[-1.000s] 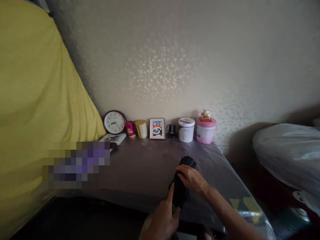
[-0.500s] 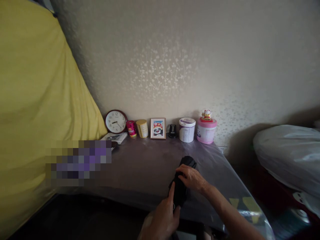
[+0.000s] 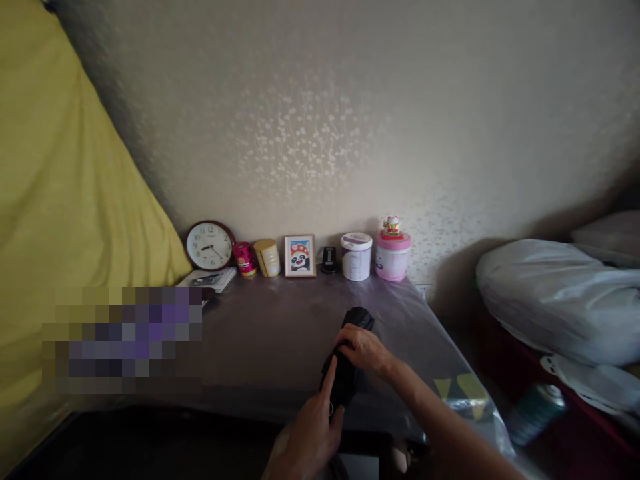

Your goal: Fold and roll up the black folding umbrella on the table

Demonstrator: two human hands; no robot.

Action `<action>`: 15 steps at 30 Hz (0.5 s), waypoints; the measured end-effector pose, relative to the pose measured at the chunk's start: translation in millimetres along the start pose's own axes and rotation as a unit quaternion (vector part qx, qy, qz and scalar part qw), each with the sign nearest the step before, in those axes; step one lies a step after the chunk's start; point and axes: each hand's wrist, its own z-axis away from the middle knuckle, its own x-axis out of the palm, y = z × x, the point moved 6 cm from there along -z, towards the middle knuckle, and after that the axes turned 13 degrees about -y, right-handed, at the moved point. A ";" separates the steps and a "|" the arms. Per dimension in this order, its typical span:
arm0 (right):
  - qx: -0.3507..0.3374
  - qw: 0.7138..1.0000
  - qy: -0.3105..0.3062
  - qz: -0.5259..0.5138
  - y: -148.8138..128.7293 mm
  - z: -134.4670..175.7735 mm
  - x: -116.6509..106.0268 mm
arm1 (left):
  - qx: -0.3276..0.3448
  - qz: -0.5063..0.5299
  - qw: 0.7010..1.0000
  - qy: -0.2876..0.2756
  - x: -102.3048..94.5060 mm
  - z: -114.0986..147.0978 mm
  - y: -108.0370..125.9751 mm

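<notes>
Black and folded, the small umbrella (image 3: 349,360) lies on the dark table (image 3: 265,347), near its front edge. Both hands are closed around it: the left hand (image 3: 310,437) grips the lower end with the forefinger stretched along the fabric, and the right hand (image 3: 364,349) wraps over the middle part. At the wall behind stand 1 round clock (image 3: 210,245), a panda picture frame (image 3: 300,255), a white tub (image 3: 356,256) and a pink jar (image 3: 393,255). Yellow cloth (image 3: 65,200) hangs at the left.
</notes>
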 end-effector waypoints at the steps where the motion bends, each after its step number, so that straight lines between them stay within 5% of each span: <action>1: 0.000 1.000 0.002 -0.001 -0.4 0.4 -0.3 | 0.004 0.005 1.000 0.000 0.5 -0.6 -0.5; 9: 0.005 0.999 0.015 -0.050 2.8 2.9 2.0 | -0.007 -0.008 1.000 0.004 4.1 -4.3 -12.6; 15: 0.005 0.977 -0.006 -0.213 13.7 4.3 -3.7 | -0.010 0.000 1.000 -0.003 4.0 -6.5 -15.8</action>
